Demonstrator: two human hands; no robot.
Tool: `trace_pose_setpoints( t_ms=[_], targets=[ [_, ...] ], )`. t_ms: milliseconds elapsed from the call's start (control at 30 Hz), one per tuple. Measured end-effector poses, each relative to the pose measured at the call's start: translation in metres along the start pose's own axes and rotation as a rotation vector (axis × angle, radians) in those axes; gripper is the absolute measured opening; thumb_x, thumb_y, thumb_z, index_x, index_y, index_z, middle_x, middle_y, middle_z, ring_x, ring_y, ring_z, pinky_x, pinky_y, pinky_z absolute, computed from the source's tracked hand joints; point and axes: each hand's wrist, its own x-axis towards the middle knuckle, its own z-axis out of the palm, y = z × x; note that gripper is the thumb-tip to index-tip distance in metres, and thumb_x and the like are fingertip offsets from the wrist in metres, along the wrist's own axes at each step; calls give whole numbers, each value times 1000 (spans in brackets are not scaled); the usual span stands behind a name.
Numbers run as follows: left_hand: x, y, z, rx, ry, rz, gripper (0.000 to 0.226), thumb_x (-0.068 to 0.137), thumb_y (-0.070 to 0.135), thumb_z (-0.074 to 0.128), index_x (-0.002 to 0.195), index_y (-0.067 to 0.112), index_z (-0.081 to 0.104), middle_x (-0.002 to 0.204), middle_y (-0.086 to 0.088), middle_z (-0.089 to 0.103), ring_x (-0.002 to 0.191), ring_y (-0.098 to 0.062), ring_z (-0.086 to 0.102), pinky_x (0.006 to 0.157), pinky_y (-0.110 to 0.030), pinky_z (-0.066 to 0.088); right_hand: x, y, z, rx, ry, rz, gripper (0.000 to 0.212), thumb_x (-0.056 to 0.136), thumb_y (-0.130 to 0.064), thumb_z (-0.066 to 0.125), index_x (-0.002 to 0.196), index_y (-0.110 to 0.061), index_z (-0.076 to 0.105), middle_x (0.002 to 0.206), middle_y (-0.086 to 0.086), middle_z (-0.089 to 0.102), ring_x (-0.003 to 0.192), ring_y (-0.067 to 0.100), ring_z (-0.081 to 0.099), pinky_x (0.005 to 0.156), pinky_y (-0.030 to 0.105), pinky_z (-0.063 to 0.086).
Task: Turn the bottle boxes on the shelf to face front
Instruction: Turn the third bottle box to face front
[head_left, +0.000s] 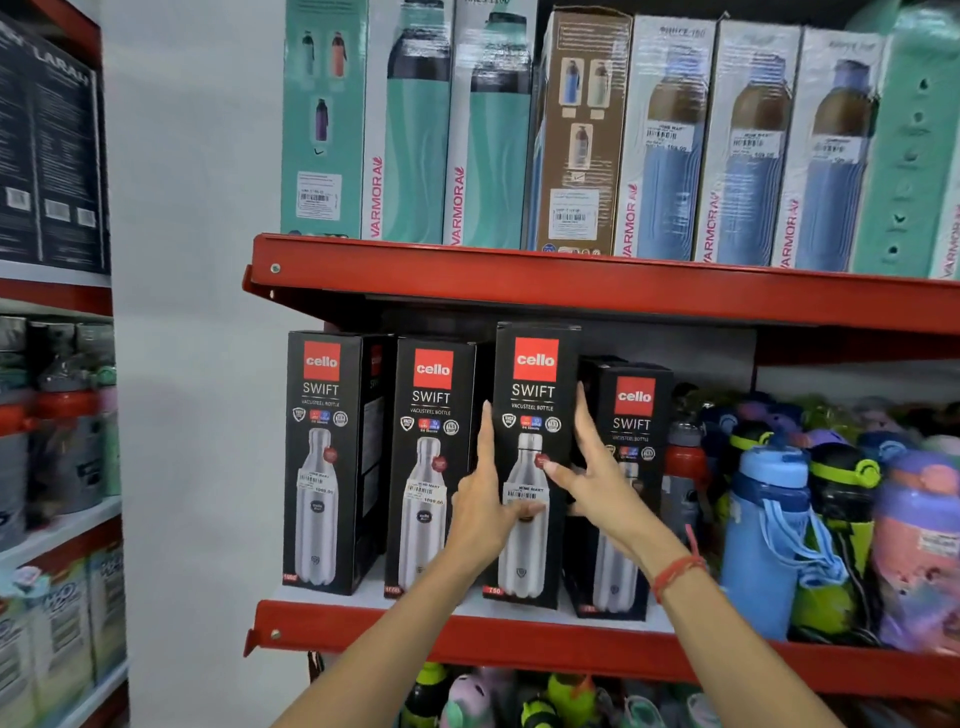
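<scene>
red metal shelves (571, 631) fill our view, with a white wall to the left and loose plastic bottles (769, 525) crowding the right end of the middle shelf. four black bottle boxes stand upright in a row on that shelf, and we have both hands on the third box (535, 410).

our left hand (480, 512) lies flat along its left edge, fingers stretched upward and thumb across the front near the price sticker. our right hand (592, 480) presses the right edge, fingers spread up the side and thumb tip touching the printed front. so the box is pinched between two open palms, not clenched, which lets us swivel it on its base.

its printed face looks squared to us already. just left of our left fingers, the second box (434, 462) and the first box (324, 457) show their fronts. behind our right fingers, the fourth box (631, 415) sits further back and seems slightly turned, likely next.
</scene>
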Motion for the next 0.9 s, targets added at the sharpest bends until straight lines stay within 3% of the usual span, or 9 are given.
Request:
trace_pose_setpoints(
  t_ms=[133,300,533,633,733,833,900],
  targets=[
    [9,-11,16,40,18,-68,123,79,4,74,144,43,-22,109,-11,69,50,3,54,57,-7,42,13,19,11,-44,65,4,90,96,-7,53,145,-57,-2,129,-48,25,133,-4,26,118,44,23],
    [16,-26,28,132,13,-114,124,82,0,68,132,51,-33,124,-13,59,84,-18,65,88,-36,53,17,42,18,-54,109,22,90,96,-7,52,142,-60,-5,143,-31,21,136,0,25,118,42,23],
    [17,-31,31,152,8,-72,113,89,-3,56,134,49,-33,139,-17,48,88,-20,66,84,-34,55,17,54,19,-125,157,16,88,96,-4,53,146,-52,-2,147,-24,23,133,-2,25,108,24,23],
    [16,-32,27,174,-5,-100,112,90,-2,56,136,49,-33,137,-19,47,90,-28,66,83,-38,54,19,53,22,-209,268,16,89,91,-1,59,151,-42,8,146,-9,39,133,8,38,109,29,31],
    [15,-31,17,259,-26,-90,100,91,4,58,147,34,-20,131,-20,52,98,-34,63,82,-36,48,23,41,29,-355,426,30,82,87,3,61,152,-27,20,147,4,43,128,23,49,105,41,43],
    [14,-30,-10,389,-20,66,74,94,18,57,153,14,12,117,-19,65,105,-35,62,86,-39,49,24,17,48,-529,633,-126,67,88,2,57,148,-13,32,146,10,37,123,17,45,98,29,41],
    [10,-34,-39,432,34,187,53,96,25,53,145,11,37,111,-13,72,102,-33,65,86,-42,51,26,-2,70,-524,701,-283,56,88,1,56,140,-13,43,141,10,39,121,18,48,96,28,43]
  ],
)
